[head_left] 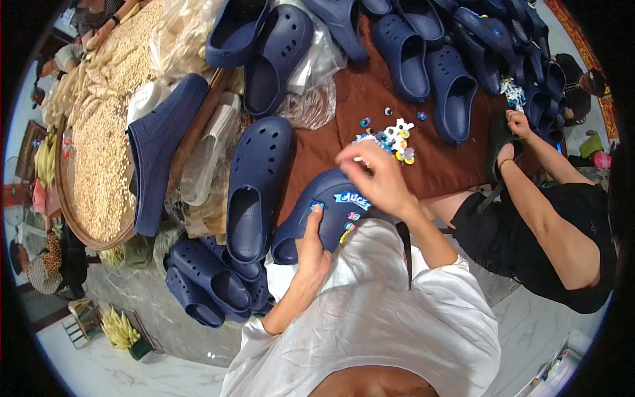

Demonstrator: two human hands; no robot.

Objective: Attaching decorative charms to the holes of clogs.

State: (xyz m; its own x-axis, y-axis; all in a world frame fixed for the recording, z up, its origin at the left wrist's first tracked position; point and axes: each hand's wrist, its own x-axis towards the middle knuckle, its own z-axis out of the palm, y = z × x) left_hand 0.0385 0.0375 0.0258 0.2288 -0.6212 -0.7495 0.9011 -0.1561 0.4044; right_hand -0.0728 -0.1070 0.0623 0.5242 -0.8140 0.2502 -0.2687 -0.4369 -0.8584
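A navy clog [317, 198] lies tilted in front of my white shirt, and my left hand [315, 255] grips its side with the thumb on a small blue charm [318, 206]. A blue lettered banner charm [352, 198] and several small colourful charms [350, 225] sit on the clog's upper. Above the toe, my right hand [377, 173] is closed in a pinch. A small white piece [360, 161] shows at its fingers; its exact kind is hard to tell. Just beyond that hand is a heap of loose charms [401, 140] on the brown cloth [317, 149].
Another navy clog [258, 192] lies to the left, with more clogs [205, 271] piled below it. Further clogs [453, 92] crowd the back right. A round tray of pale kernels [99, 178] stands far left. At right, a person in black [529, 231] handles a dark clog [501, 145].
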